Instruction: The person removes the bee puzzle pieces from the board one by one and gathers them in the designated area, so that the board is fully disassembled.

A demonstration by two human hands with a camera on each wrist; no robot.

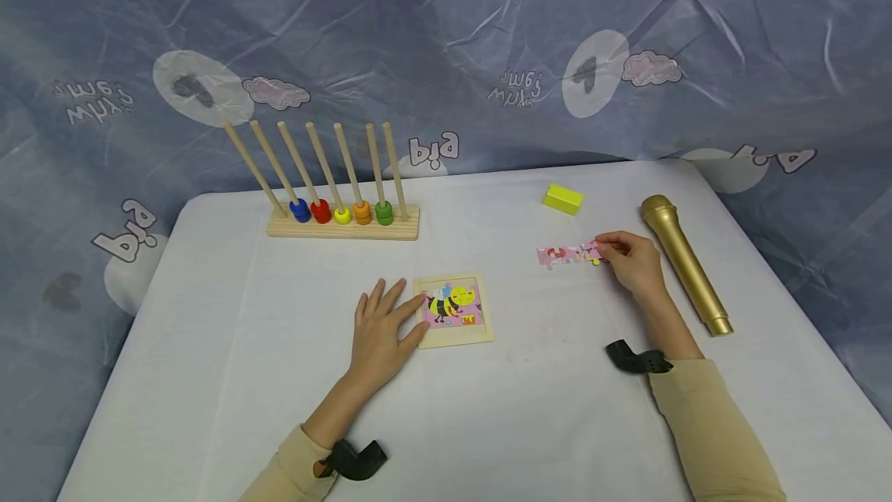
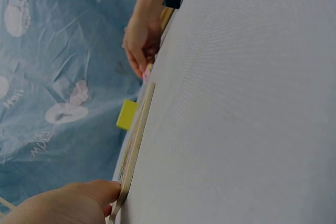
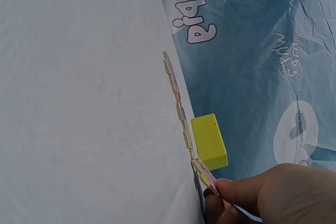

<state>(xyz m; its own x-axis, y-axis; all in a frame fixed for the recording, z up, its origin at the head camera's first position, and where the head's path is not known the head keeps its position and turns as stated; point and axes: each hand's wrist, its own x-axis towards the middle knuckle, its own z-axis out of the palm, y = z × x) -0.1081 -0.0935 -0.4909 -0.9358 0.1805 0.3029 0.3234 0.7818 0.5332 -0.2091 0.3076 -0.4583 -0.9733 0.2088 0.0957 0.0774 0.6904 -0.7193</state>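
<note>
A wooden jigsaw puzzle with a bee picture lies in the middle of the table. My left hand rests at its left side with spread fingers, the thumb and index finger touching the frame. To the right, my right hand pinches a pink puzzle piece between thumb and fingers. That piece is tilted up in the right wrist view, at the near end of a row of pink puzzle pieces lying on the cloth. Part of the held piece is hidden by the fingers.
A yellow block lies behind the row. Right of my right hand is a gold microphone-shaped tube. At the back left stands a wooden peg rack with coloured beads on several rods. A blue patterned cloth hangs behind the table.
</note>
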